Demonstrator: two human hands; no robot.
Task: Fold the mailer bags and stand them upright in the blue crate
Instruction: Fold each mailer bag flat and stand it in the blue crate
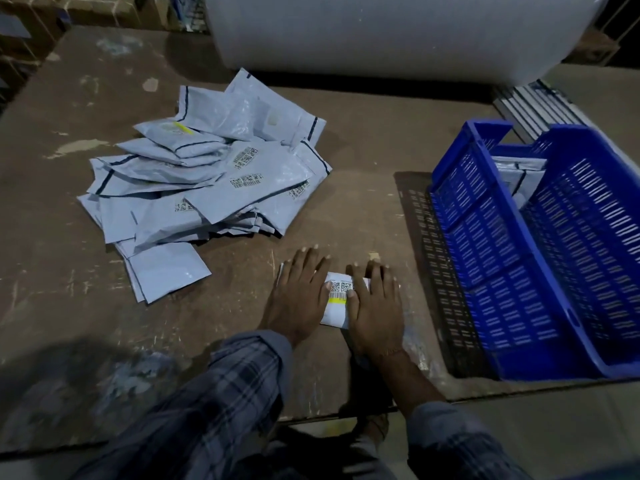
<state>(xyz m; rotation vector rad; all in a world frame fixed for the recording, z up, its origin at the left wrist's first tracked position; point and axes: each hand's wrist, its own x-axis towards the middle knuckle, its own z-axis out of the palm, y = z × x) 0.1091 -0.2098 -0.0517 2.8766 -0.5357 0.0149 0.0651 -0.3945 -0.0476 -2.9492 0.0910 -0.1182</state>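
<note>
A white mailer bag (337, 301) with a barcode label and a yellow stripe lies flat on the brown table near its front edge. My left hand (299, 294) and my right hand (375, 306) both press down on it with straight fingers, side by side, covering most of it. A loose pile of grey-white mailer bags (207, 181) sits on the table to the left and behind. The blue crate (540, 258) stands at the right, with a few folded mailer bags (519, 178) upright at its far end.
A very large white roll (398, 32) lies across the back of the table. Grey metal slats (536, 105) show behind the crate. The table's front edge (329, 415) runs just below my forearms. Cardboard boxes (31, 26) stand at the back left.
</note>
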